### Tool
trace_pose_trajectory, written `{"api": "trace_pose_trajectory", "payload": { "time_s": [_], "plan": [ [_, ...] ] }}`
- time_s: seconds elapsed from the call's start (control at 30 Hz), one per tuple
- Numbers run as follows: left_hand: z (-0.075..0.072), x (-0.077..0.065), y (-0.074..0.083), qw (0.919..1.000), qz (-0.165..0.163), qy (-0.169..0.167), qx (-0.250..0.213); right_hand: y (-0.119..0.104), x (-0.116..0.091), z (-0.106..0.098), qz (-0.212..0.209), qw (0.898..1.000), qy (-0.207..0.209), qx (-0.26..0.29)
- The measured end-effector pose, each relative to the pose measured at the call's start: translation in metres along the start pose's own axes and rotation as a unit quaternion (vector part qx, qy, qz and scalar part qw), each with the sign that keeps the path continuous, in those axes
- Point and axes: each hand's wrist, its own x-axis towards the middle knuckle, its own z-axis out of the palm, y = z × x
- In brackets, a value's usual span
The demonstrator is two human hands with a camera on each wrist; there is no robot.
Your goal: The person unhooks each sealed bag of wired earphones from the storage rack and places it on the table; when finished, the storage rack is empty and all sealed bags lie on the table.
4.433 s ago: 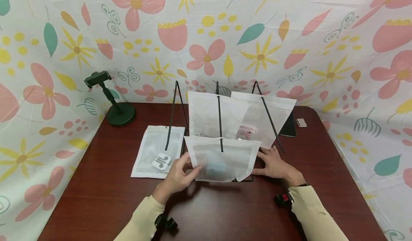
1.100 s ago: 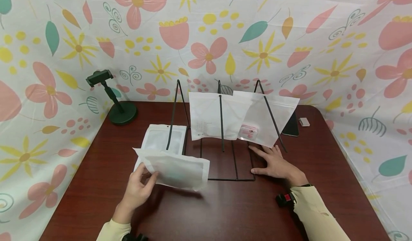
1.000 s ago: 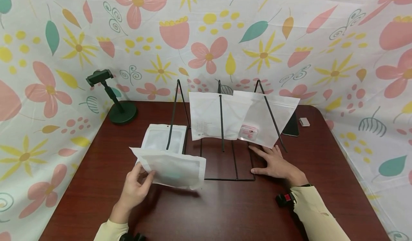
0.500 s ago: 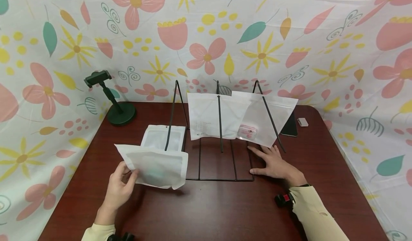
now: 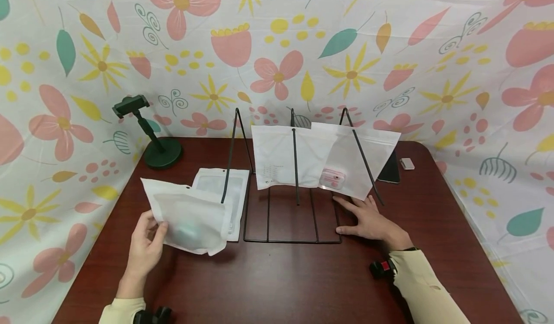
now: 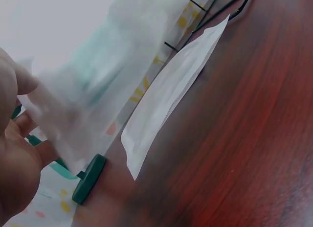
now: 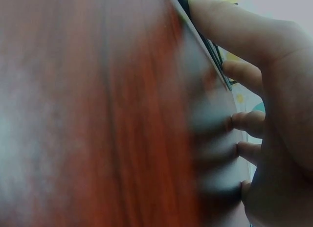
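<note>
At the left, my left hand (image 5: 144,247) pinches the left edge of a translucent white zip pouch (image 5: 190,213). A blurry blue-green item shows through it, also in the left wrist view. This pouch hangs tilted in front of another white pouch (image 5: 238,189) lying on the table, hiding most of it. My right hand (image 5: 374,225) rests with spread fingers at the right front corner of a black wire rack (image 5: 292,242); its fingertips touch the table or the rack's base. Two white pouches hang on the rack: a printed one (image 5: 277,155) and one (image 5: 359,155) with a pink item inside.
A green phone stand (image 5: 162,153) is at the back left of the brown table (image 5: 277,285). A dark phone (image 5: 389,170) and a small white object (image 5: 407,164) lie at the back right. Three black prongs jut forward from the rack.
My left hand has taken the front pouch off the rack's middle prong and carried it left, over the lying pouch. The rack's base now shows. My right hand stays by the rack's corner.
</note>
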Motion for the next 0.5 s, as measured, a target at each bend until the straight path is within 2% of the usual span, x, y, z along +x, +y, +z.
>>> {"api": "trace_pose_trajectory", "payload": {
  "time_s": [0.27, 0.5],
  "plan": [
    [-0.004, 0.006, -0.006, 0.9983, -0.054, 0.017, -0.01, 0.0, 0.0, 0.001, -0.002, 1.0, -0.001, 0.0],
    [-0.009, 0.015, -0.012, 0.9949, -0.1, 0.015, 0.0, 0.002, 0.001, 0.002, -0.003, 1.0, 0.005, 0.003]
  ]
}}
